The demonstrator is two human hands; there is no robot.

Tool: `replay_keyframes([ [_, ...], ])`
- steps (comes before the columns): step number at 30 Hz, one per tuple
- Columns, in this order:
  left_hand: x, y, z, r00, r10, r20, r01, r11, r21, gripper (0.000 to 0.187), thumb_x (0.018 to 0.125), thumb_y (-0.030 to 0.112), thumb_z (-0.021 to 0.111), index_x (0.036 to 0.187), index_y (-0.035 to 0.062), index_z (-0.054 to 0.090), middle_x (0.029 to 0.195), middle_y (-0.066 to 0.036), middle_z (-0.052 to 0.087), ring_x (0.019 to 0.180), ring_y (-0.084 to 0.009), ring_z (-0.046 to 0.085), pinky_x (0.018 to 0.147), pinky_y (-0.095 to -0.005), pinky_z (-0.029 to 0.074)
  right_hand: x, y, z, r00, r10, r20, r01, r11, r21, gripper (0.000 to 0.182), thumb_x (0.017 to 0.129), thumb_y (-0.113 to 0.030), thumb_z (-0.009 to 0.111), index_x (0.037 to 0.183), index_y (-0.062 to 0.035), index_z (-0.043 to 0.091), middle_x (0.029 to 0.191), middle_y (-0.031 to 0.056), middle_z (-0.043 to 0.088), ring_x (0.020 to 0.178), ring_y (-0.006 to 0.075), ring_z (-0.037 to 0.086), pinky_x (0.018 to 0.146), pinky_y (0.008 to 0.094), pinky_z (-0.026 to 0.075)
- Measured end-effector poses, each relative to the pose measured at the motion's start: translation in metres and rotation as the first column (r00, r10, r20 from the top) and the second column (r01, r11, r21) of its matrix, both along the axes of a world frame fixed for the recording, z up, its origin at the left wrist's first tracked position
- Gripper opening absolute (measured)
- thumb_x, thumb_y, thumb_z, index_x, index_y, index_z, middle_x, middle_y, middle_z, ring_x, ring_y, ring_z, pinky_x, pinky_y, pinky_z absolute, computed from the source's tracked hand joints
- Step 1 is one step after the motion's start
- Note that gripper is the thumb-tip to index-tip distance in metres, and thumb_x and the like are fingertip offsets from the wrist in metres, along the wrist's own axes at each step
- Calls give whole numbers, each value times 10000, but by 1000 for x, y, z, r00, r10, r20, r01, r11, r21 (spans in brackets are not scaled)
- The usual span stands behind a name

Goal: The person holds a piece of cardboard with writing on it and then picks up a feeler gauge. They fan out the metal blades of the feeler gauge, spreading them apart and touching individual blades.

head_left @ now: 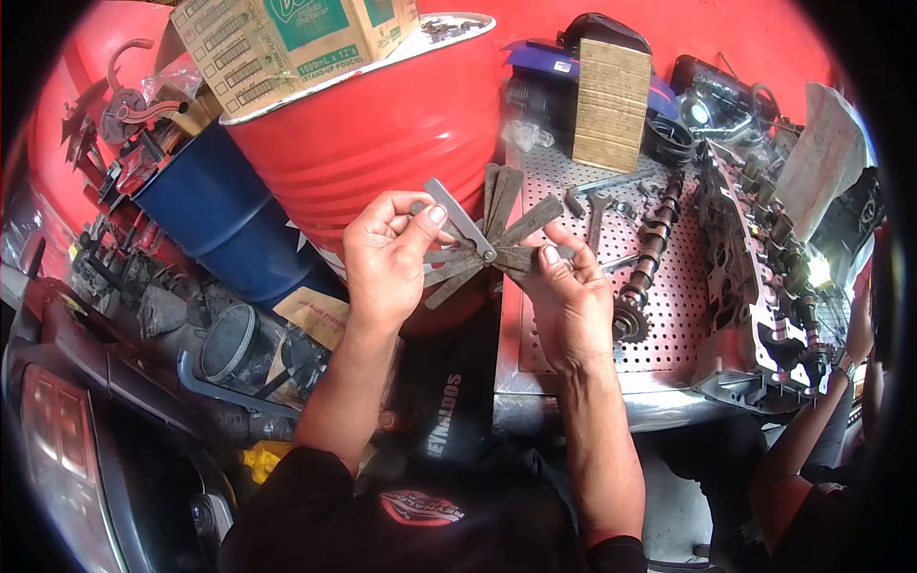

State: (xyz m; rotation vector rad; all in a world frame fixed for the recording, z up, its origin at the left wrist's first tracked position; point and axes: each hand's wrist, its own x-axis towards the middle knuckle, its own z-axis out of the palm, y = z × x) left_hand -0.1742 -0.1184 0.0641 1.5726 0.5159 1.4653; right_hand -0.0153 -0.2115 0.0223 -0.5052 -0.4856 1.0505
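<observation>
A feeler gauge (489, 256) is held up in front of me, its thin metal blades fanned out around the pivot. My left hand (390, 250) pinches the metal case of the gauge between thumb and fingers. On the other side, my right hand (573, 286) grips one or more of the blades; its fingertips partly cover them. Beyond my right hand, a camshaft (654, 244) with a toothed sprocket at its near end lies on the perforated metal bench (659, 355). A cylinder head (731, 277) with another shaft on it sits farther right.
A red drum (373, 158) bearing a cardboard box (287, 57) stands ahead, with a blue drum (224, 205) to its left. Wrenches (598, 224) and a cardboard piece (611, 105) are on the bench. Another person's arm (802, 430) is at right; a vehicle (86, 449) is at left.
</observation>
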Motion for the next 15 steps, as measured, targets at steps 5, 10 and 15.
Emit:
replay_keyframes([
  [5, -1, -2, 1, 1000, 22, 4, -22, 1000, 16, 95, 949, 7, 630, 1030, -41, 629, 860, -69, 692, 738, -114, 672, 703, -257, 567, -1, -2, -9, 1000, -2, -24, 0, 996, -89, 173, 958, -77, 630, 1124, -31, 615, 1047, 98, 679, 1010, 234, 656, 965, 436, 516],
  [10, -1, -7, -3, 999, 23, -40, -21, 999, 47, 171, 947, -1, 627, 1110, -55, 636, 899, -76, 697, 755, -94, 659, 698, -248, 562, -1, 0, -12, 993, -90, 70, 95, 993, -74, 142, 955, -44, 619, 1095, -21, 629, 1114, 94, 659, 1066, 225, 634, 986, 442, 507],
  [15, -3, -7, -3, 997, 46, -56, -41, 994, 97, 233, 942, 6, 636, 1164, -65, 638, 952, -95, 704, 785, -84, 648, 704, -242, 559, -6, 0, -8, 994, -98, 55, 100, 994, -33, 221, 964, -5, 594, 1183, 9, 617, 1166, 103, 644, 1061, 181, 622, 971, 357, 508],
])
